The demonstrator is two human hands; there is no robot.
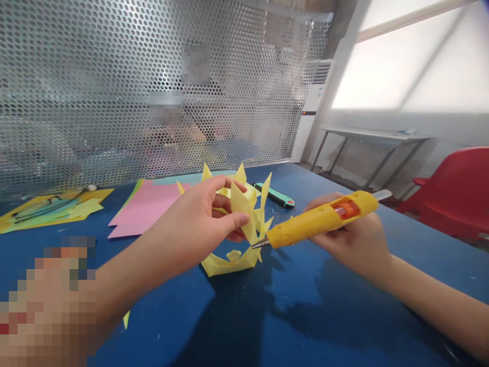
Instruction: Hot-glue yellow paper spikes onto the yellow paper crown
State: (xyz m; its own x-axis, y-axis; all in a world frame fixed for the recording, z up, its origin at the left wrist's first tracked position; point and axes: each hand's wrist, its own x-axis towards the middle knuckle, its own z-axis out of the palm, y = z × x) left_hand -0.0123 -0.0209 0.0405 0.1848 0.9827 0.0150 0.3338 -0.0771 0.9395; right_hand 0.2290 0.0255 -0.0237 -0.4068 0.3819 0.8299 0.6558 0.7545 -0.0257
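Observation:
A yellow folded-paper crown (231,267) with several pointed spikes rests on the blue table. My left hand (219,214) is closed on one pointed yellow paper piece (242,206), thumb in front and fingers behind, at the crown's side nearer me. In my right hand (349,239) is a yellow hot glue gun (305,227), with a glue stick jutting from its rear. Its metal nozzle points left and sits at the lower end of the pinched paper piece. Whether the nozzle touches the paper, I cannot tell. My left fingers hide part of the crown.
Behind the crown lies a green-and-black box cutter (275,195). Pink paper sheets (148,206) are stacked to the left, with yellow sheets (87,206) farther left. A perforated metal screen (114,102) borders the table's back. A red chair (451,193) stands at right.

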